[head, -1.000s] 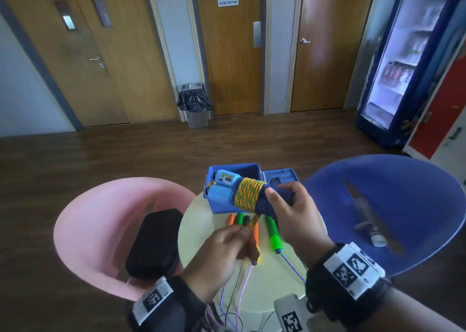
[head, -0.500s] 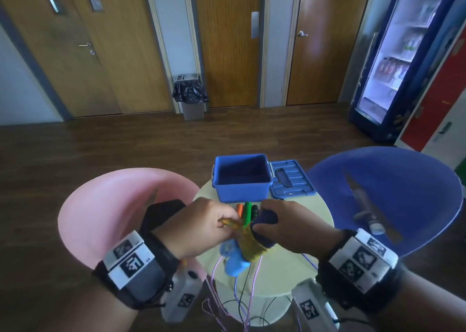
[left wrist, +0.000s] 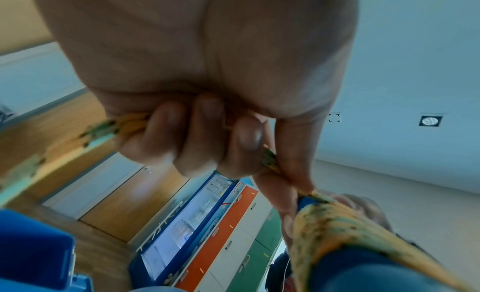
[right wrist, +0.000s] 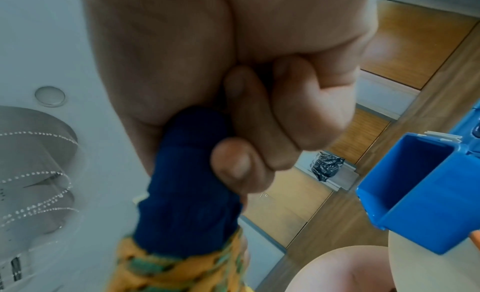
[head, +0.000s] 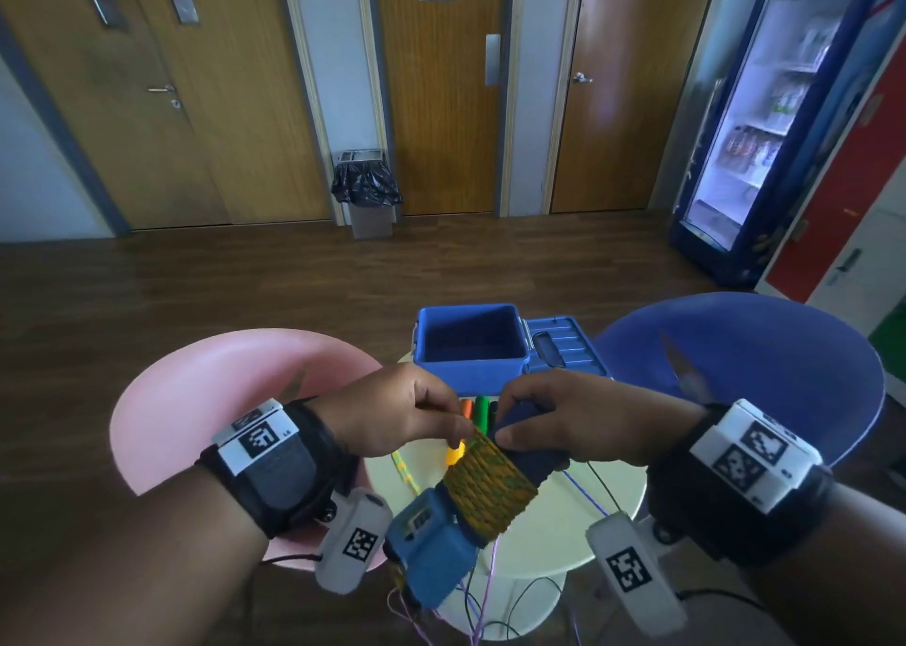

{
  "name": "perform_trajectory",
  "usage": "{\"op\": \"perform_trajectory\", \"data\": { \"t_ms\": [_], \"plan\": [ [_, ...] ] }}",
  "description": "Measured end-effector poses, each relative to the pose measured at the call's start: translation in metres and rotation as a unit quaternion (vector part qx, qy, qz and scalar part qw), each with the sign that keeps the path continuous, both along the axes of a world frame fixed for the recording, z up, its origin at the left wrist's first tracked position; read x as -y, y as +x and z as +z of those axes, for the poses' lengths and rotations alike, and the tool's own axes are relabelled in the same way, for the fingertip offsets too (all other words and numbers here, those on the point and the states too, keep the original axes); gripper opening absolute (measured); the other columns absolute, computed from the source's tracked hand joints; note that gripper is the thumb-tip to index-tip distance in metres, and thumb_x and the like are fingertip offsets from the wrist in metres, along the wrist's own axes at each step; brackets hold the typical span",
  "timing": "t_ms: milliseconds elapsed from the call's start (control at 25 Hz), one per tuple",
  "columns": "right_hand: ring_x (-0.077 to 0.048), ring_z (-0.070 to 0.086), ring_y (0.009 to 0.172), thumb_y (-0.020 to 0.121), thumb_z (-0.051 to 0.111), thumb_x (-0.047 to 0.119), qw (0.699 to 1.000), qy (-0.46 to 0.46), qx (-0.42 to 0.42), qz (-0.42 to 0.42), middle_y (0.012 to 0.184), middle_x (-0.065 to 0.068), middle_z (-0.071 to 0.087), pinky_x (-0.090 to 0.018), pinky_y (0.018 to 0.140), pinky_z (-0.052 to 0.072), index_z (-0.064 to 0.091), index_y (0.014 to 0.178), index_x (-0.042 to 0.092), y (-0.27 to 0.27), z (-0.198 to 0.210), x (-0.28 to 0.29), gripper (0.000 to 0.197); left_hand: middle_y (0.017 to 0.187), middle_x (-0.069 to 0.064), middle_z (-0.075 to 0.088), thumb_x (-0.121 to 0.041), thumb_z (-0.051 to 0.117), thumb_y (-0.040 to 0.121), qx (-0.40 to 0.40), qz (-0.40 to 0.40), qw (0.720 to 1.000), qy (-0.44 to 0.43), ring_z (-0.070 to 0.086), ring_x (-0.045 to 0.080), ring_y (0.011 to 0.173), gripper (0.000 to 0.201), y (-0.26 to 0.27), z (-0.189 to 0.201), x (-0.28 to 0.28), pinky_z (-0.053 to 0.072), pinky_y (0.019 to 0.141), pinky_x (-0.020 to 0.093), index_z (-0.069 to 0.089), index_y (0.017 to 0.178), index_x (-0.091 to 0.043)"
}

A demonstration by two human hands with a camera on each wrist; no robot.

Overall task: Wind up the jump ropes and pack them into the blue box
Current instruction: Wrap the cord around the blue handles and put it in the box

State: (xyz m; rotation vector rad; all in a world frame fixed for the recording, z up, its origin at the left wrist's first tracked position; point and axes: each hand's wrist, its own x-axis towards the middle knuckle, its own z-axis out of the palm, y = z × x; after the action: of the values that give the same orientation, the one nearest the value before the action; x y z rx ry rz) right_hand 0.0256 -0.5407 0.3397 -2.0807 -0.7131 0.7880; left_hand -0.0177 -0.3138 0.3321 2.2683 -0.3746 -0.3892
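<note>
My right hand (head: pixel 549 420) grips the dark blue handles (head: pixel 532 454) of a jump rope, held over the near part of the round table (head: pixel 608 523). Its yellow-green cord (head: pixel 488 481) is wound tightly around the handles, and a light blue counter head (head: pixel 431 547) points toward me. My left hand (head: pixel 407 415) pinches the loose end of that cord (left wrist: pixel 270 162) right beside the coil. In the right wrist view my fingers (right wrist: pixel 249 144) curl round the dark blue handle (right wrist: pixel 189 185). The open blue box (head: pixel 470 346) stands at the table's far edge, with nothing visible inside it.
The box lid (head: pixel 564 351) lies beside the box on the right. Orange and green handles (head: pixel 478 410) of other ropes lie between box and hands, their thin cords (head: pixel 485 591) hanging off the near edge. A pink chair (head: pixel 196 400) stands left, a blue chair (head: pixel 784 361) right.
The wound rope has come down from in front of the box to low over the table's near side, tilting its counter head toward me. My left hand rose to pinch the cord at the coil.
</note>
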Motion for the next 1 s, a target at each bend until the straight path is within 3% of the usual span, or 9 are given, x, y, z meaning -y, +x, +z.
{"op": "perform_trajectory", "data": {
  "t_ms": [160,320,440,520,640,680,760,840,1000],
  "plan": [
    [-0.017,0.05,0.058,0.082,0.07,0.033,0.996,0.058,-0.066,0.02,0.073,-0.003,0.059,-0.024,0.046,0.035,0.065,0.098,0.01,-0.002,0.009,0.008,0.029,0.058,-0.001,0.055,-0.03,0.062,0.089,-0.025,-0.018,0.997,-0.076,0.047,0.007,0.055,0.027,0.0,0.0,0.004,0.038,0.058,0.015,0.067,0.069,-0.013],
    [-0.034,0.038,0.066,0.075,0.075,0.036,0.975,0.175,-0.134,0.02,0.08,-0.02,0.051,-0.037,0.053,0.021,0.064,0.093,0.007,-0.004,0.006,0.012,0.036,0.055,-0.003,0.055,-0.034,0.065,0.086,-0.038,-0.025,0.978,-0.202,0.048,0.007,0.052,0.035,-0.001,-0.007,0.007,0.039,0.056,0.016,0.058,0.065,-0.008],
    [-0.03,0.041,0.063,0.068,0.085,0.046,0.95,0.265,-0.164,0.001,0.078,-0.017,0.05,-0.035,0.052,0.025,0.063,0.094,0.011,-0.006,0.005,0.012,0.049,0.064,-0.004,0.063,-0.046,0.078,0.078,-0.105,-0.034,0.928,-0.357,0.058,0.005,0.059,0.035,0.007,-0.015,0.012,0.047,0.061,0.019,0.066,0.071,-0.013],
    [-0.025,0.043,0.062,0.069,0.085,0.046,0.925,0.336,-0.179,-0.012,0.075,-0.013,0.05,-0.032,0.053,0.032,0.061,0.091,0.01,-0.009,0.007,0.01,0.049,0.078,-0.004,0.07,-0.035,0.064,0.092,-0.147,-0.044,0.88,-0.449,0.067,0.006,0.072,0.02,0.012,-0.026,0.015,0.053,0.071,0.023,0.073,0.085,-0.019],
    [-0.024,0.041,0.063,0.068,0.086,0.045,0.887,0.418,-0.19,-0.047,0.077,-0.014,0.047,-0.034,0.056,0.028,0.059,0.091,0.011,-0.014,0.012,0.002,0.049,0.076,-0.004,0.07,-0.025,0.051,0.102,-0.178,0.08,0.842,-0.503,0.068,0.007,0.068,0.023,0.014,-0.043,0.039,0.054,0.071,0.025,0.07,0.095,-0.014],
    [-0.023,0.042,0.061,0.066,0.087,0.047,0.882,0.429,-0.184,-0.065,0.076,-0.014,0.047,-0.033,0.055,0.029,0.059,0.091,0.013,-0.014,0.013,-0.001,0.051,0.064,-0.005,0.065,-0.024,0.046,0.104,-0.175,0.13,0.834,-0.507,0.063,0.004,0.055,0.027,0.011,-0.042,0.051,0.055,0.063,0.021,0.066,0.091,-0.011],
    [-0.021,0.044,0.054,0.063,0.087,0.051,0.879,0.436,-0.162,-0.104,0.071,-0.011,0.05,-0.029,0.048,0.03,0.056,0.09,0.015,-0.016,0.016,-0.005,0.054,0.049,-0.007,0.04,-0.02,0.041,0.104,-0.164,0.177,0.773,-0.586,0.036,0.006,0.033,0.032,-0.002,-0.026,0.075,0.039,0.039,0.015,0.054,0.076,-0.009],
    [-0.016,0.044,0.051,0.07,0.083,0.047,0.873,0.438,-0.142,-0.162,0.069,-0.008,0.051,-0.024,0.043,0.03,0.053,0.089,0.015,-0.018,0.019,-0.009,0.048,0.048,-0.005,0.03,-0.016,0.045,0.097,-0.135,0.191,0.753,-0.614,0.024,0.006,0.036,0.032,-0.006,-0.016,0.087,0.024,0.037,0.016,0.051,0.065,-0.014],
    [-0.013,0.043,0.043,0.09,0.063,0.03,0.848,0.431,-0.135,-0.278,0.067,-0.01,0.05,-0.02,0.038,0.029,0.049,0.091,0.011,-0.018,0.019,-0.02,0.024,0.056,-0.002,0.022,-0.01,0.057,0.079,-0.073,0.261,0.74,-0.616,0.02,0.01,0.046,0.019,-0.002,-0.024,0.086,0.024,0.04,0.02,0.043,0.067,-0.014]
  ]
}}
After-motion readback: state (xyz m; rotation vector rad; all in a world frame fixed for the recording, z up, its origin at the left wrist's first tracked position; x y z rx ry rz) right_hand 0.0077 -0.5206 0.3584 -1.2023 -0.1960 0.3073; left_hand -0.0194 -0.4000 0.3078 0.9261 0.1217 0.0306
